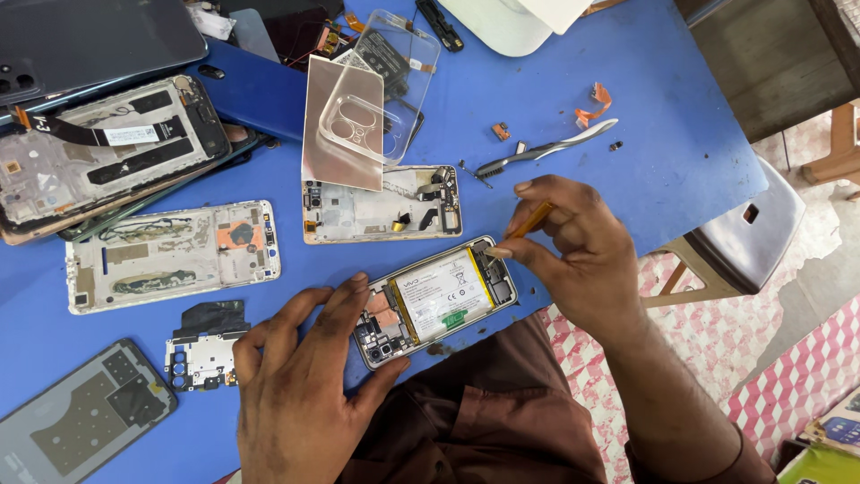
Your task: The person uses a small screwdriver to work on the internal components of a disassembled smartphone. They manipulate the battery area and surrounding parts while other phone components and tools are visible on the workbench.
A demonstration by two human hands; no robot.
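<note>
Blue table (627, 81), left hand (300, 385) steadying opened phone (437, 300), right hand (573, 251) fingers pinching orange tool (530, 220)

I see my left hand (300, 376) pressing down on the camera end of an opened smartphone with a white battery (439, 298) on the blue table (681, 134). My right hand (573, 246) pinches a thin orange-yellow tool (532, 219) at the phone's other end. A grey-handled brush (546, 151) and a gutted white phone frame (172, 255) lie nearby.
</note>
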